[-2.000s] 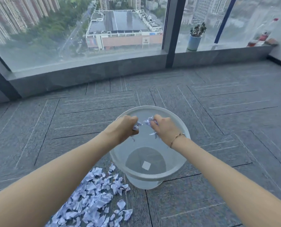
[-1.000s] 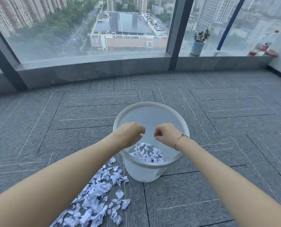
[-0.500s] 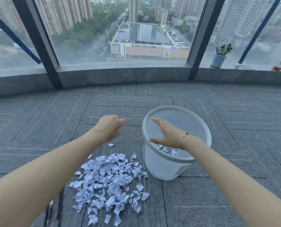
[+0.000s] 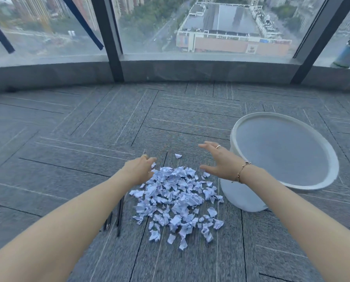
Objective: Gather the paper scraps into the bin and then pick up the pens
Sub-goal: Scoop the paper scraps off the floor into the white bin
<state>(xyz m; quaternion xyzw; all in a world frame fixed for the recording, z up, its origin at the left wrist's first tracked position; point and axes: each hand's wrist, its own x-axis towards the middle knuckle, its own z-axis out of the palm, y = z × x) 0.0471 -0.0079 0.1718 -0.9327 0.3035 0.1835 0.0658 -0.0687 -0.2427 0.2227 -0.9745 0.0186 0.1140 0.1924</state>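
Your two hands reach out over the far end of the paper scraps (image 4: pixel 176 198), which lie in a loose heap on the grey carpet (image 4: pixel 88 129) in the middle of the view. Your left hand (image 4: pixel 138 169) hangs at the heap's far left edge with its fingers bent loosely downward and nothing in its grasp; whether the fingertips touch the nearest scraps you cannot tell. Your right hand (image 4: pixel 221 161) hovers above the heap's far right corner, fingers spread and relaxed, holding nothing. It wears a ring and, at the wrist, a thin bracelet (image 4: pixel 241 173).

The white bin (image 4: pixel 243 198) stands upright just to the right of the heap, its near wall close to the rightmost scraps. One stray scrap (image 4: pixel 178 155) lies alone on the carpet beyond the heap, between your hands.

The dark pens (image 4: pixel 120 214) lie side by side on the carpet just left of the heap, partly hidden under your left forearm.
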